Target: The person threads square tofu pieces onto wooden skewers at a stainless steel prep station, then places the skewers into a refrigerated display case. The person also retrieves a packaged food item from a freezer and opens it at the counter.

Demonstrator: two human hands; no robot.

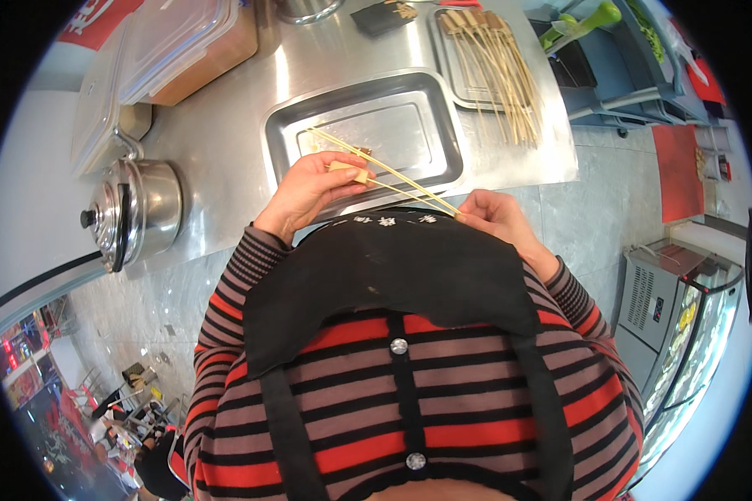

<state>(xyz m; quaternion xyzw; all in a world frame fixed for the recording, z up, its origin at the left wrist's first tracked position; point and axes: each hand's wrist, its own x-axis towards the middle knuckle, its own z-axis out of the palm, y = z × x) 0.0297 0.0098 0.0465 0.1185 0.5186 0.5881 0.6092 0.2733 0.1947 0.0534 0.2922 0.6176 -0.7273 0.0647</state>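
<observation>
Over the near side of a shallow metal tray point(438, 106), my left hand point(307, 186) pinches a pale block of food point(361, 177), perhaps tofu, between thumb and fingers. A thin stick runs from the block to my right hand point(498, 219). Beside my black apron, that hand grips its end together with two more bamboo skewers point(388, 168), whose far ends are bare and reach over the tray. A small brown piece of food point(363, 151) lies on the tray floor, partly behind my left fingers.
A smaller tray point(449, 69) at the right holds many loaded skewers point(492, 62). Lidded plastic containers point(188, 44) and a lidded steel pot point(156, 200) stand left. A black packet point(376, 20) lies at the back. Beyond the table's right edge is a blue cart point(639, 75).
</observation>
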